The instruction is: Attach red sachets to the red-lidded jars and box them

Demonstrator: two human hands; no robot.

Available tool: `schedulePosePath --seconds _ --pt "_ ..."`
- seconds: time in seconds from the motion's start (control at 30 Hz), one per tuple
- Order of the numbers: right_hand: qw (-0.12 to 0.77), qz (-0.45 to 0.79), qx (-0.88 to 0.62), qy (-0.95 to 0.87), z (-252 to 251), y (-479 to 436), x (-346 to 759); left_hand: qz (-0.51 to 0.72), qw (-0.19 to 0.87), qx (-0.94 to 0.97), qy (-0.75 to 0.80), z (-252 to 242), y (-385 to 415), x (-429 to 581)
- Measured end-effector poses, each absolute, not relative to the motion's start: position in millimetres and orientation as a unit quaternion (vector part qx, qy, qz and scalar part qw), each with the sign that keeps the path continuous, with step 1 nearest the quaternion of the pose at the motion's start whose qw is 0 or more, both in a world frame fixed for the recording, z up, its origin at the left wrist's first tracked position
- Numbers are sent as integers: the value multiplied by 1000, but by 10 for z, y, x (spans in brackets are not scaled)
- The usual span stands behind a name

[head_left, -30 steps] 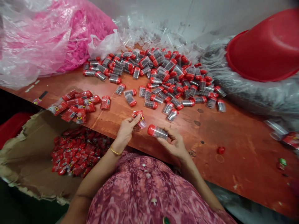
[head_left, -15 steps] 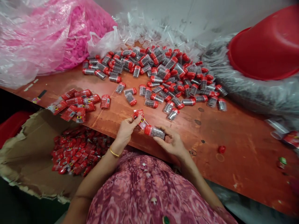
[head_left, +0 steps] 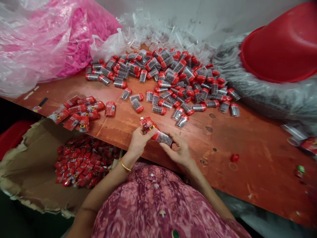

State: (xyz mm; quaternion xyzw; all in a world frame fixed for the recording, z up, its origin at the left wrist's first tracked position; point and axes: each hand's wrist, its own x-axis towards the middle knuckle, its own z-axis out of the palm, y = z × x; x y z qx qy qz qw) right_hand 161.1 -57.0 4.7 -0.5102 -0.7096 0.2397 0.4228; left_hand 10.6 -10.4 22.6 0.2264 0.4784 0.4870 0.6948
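My left hand (head_left: 139, 140) pinches a red printed plastic sleeve (head_left: 148, 123) with a yellow mark on it. From the other side, my right hand (head_left: 178, 149) grips the clear end of a small red-capped container (head_left: 164, 138) filled with dark pieces. The container's red cap end is at the sleeve's near end, partly behind my left thumb; how far it sits inside I cannot tell. Beyond my hands a heap of similar capped containers (head_left: 170, 77) covers the table. Left of them lie several red-wrapped containers (head_left: 80, 110), with a single wrapped one (head_left: 110, 108) beside them.
A cardboard box (head_left: 27, 172) full of red-wrapped containers stands below the table's left edge. Pink pieces in a plastic bag (head_left: 49, 43) lie at back left. A red tub (head_left: 282, 46) rests on a bag of dark material (head_left: 257, 99). A loose red cap (head_left: 234, 158) lies right.
The container's red cap end has come up against the sleeve, and my hands are closer together. My left hand has shifted slightly right and grips lower on the sleeve.
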Motion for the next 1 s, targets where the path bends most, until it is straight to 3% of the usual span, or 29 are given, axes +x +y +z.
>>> schedulePosePath --seconds 0.2,0.63,1.0 --pt "426 136 -565 -693 -30 -600 1448 505 708 154 470 222 -168 244" --pt "461 277 -536 -650 -19 -518 1262 521 694 132 478 164 -148 254" --pt "465 264 -558 -635 -31 -506 1155 501 735 118 442 214 -127 207"
